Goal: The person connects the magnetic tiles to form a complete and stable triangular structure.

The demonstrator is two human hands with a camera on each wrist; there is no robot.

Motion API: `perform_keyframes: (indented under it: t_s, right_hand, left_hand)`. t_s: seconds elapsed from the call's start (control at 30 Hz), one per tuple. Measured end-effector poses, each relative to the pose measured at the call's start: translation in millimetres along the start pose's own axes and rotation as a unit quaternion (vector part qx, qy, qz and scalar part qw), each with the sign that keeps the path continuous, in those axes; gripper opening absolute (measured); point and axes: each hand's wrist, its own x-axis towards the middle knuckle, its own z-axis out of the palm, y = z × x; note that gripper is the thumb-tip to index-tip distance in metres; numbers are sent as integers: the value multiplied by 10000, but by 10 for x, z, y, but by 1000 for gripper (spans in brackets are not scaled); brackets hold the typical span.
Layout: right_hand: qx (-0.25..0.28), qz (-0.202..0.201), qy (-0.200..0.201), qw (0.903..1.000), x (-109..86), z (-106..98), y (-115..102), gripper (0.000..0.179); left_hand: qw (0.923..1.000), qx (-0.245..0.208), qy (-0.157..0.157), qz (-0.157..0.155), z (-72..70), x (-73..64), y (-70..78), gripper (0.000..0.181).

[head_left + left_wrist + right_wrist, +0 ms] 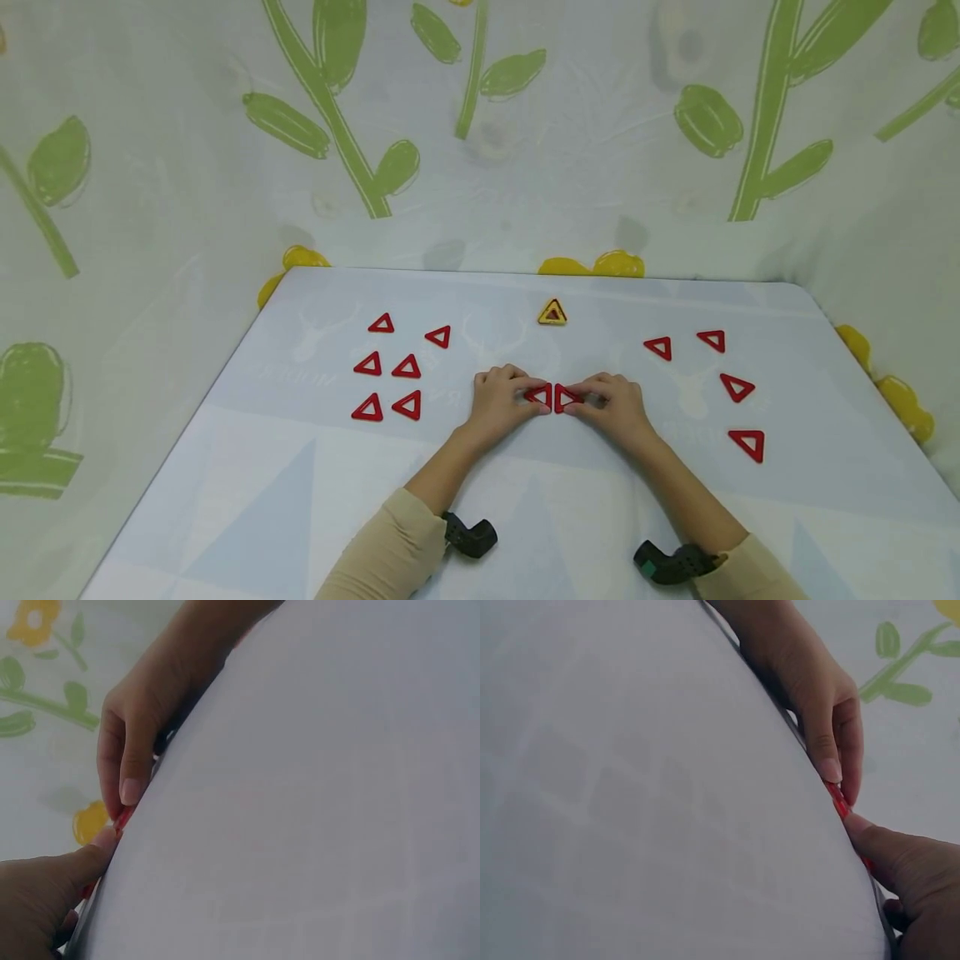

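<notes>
At the middle of the table, my left hand (498, 400) pinches a red triangle (549, 400) between thumb and fingers. Facing it, my right hand (621, 407) pinches a second red triangle (558, 400). Both are flat triangular frames with a hollow centre. Their straight upright sides stand edge to edge, with a thin gap between them in the head view, and their points aim outward into the hands. In both wrist views the table surface hides most of the pieces, leaving only red slivers by the fingertips.
Several red triangles (367, 364) lie in loose rows on the left. More red triangles (747, 444) lie scattered on the right. A yellow triangle (552, 322) with a dark centre sits near the table's back edge. Leaf-patterned cloth (555, 192) hangs behind the white table (247, 383).
</notes>
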Motion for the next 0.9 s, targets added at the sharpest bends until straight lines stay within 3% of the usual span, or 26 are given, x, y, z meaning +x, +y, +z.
perform_keyframes:
  t_s: [0.33, 0.67, 0.9]
  right_hand:
    - [65, -162, 33, 9998, -14, 0, -1, 28]
    - [126, -187, -143, 9996, -3, 21, 46, 26]
    - [130, -118, -153, 9997, -11, -6, 39, 25]
  left_hand:
    - [9999, -143, -52, 11, 9, -16, -8, 42]
    - [9986, -470, 25, 243, -74, -137, -108, 45]
    - [9973, -723, 101, 52, -174, -209, -128, 48]
